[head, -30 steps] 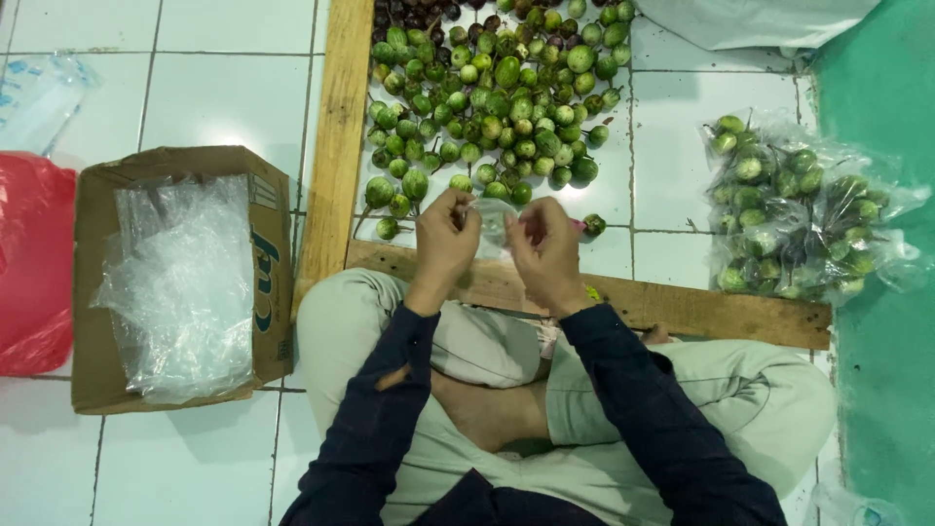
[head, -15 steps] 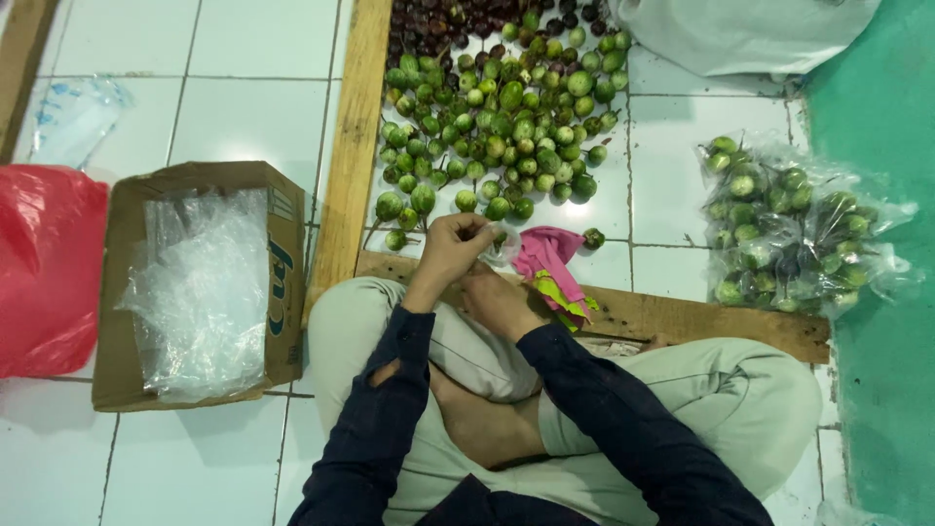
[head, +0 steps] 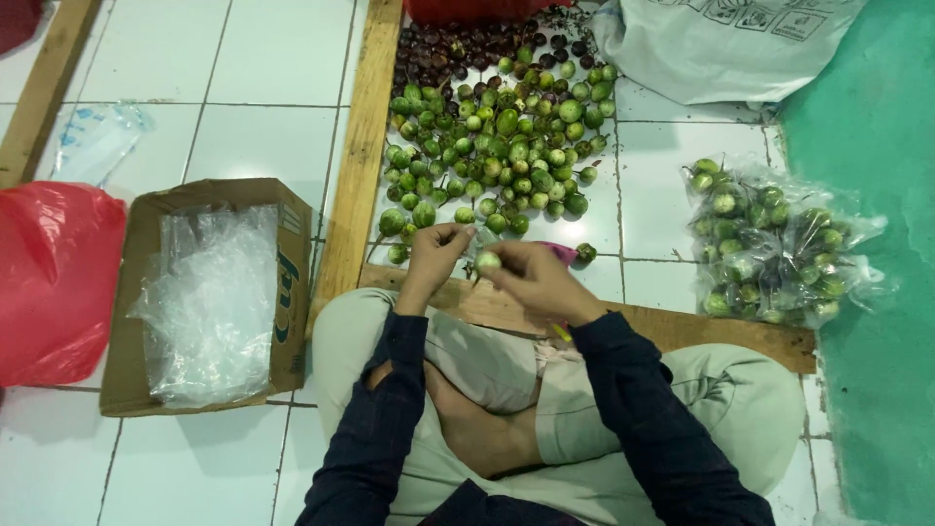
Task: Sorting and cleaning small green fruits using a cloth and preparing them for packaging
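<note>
I sit on a white tiled floor (head: 243, 58). Wooden frame (head: 362, 166) lies on it; inside, a heap of small green fruits (head: 497, 146) w/ dark ones behind. Left of the frame: cardboard box (head: 282, 282) w/ clear plastic bags (head: 209, 302), red plastic bag (head: 49, 278). Right: clear bags of green fruits (head: 769, 244), green mat (head: 872, 244). White sack (head: 721, 44) at top.

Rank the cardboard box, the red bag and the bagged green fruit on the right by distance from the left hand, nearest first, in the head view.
From the left hand:
1. Cardboard box, just to its left, holding clear plastic.
2. Bagged green fruit, off to the right by the green mat.
3. Red bag, at the far left edge, beyond the box.
</note>
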